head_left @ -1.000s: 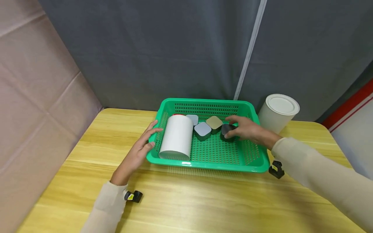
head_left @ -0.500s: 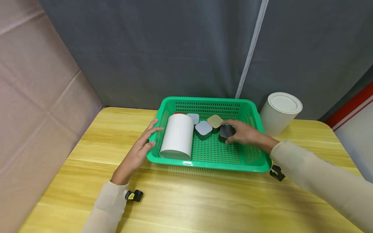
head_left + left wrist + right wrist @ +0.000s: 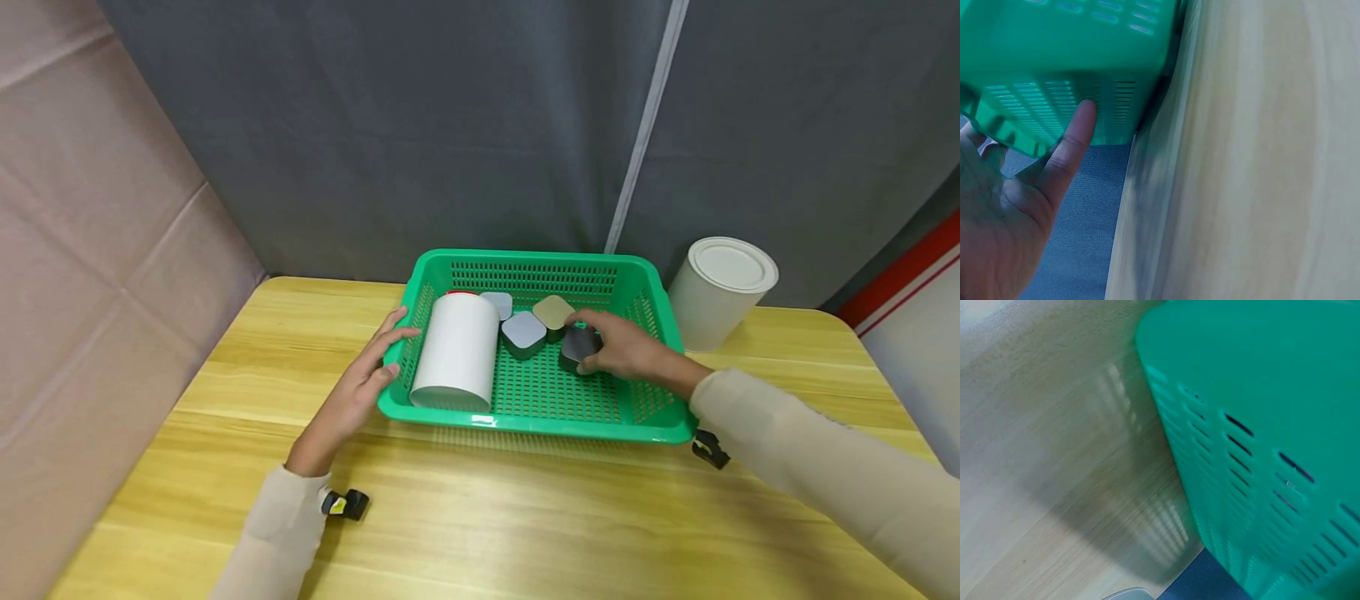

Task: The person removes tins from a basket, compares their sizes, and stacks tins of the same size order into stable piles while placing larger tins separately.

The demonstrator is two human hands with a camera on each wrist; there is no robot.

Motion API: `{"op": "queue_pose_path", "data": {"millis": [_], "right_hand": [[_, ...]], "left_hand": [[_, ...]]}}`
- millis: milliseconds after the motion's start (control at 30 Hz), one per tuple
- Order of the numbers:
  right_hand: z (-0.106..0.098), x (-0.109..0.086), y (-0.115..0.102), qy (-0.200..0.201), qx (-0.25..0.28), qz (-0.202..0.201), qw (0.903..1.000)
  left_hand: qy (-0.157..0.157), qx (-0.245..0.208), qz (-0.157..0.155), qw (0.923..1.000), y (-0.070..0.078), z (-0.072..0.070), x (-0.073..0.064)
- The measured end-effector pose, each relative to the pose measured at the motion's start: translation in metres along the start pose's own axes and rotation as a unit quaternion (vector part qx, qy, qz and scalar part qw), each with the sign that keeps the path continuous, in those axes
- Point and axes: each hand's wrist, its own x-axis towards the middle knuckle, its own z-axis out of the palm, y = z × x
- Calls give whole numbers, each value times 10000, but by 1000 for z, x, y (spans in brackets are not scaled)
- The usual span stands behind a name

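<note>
A green plastic basket [image 3: 540,430] holds a white cylindrical canister [image 3: 456,350] lying down at its left. Beside it stand several small rounded-square boxes: a pale one [image 3: 523,330], another pale one [image 3: 498,305] behind, and a gold-topped one [image 3: 553,312]. My right hand [image 3: 622,343] reaches into the basket and holds a dark-topped rounded-square box [image 3: 582,343] between thumb and fingers. At the left rim, my left hand [image 3: 362,390] touches the basket with fairly straight fingers. In the left wrist view its thumb [image 3: 1072,147] lies along the slotted outer wall.
An upright white lidded canister [image 3: 722,287] stands just right of the basket. The wooden table [image 3: 480,517] extends toward me, with a grey curtain [image 3: 420,142] behind it. Something red [image 3: 461,292] shows behind the lying canister.
My right hand has moved slightly left and toward me with the dark box, which now stands nearer the gold-topped and pale ones. The left hand stays at the rim.
</note>
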Motion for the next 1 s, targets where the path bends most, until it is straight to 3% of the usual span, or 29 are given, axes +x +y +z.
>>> {"op": "queue_pose_path", "data": {"millis": [267,700,1000], "right_hand": [[2,1,0,56,-125,-22,9999],[1,1,-4,121,-135,294,9994],[-4,-6,-6,346,118,50,9993]], "left_hand": [[-12,-10,-15,10000,1,0,0],[-1,3,-36,10000,0,0,-1],[19,-32,-5,10000,0,1,-1]]}}
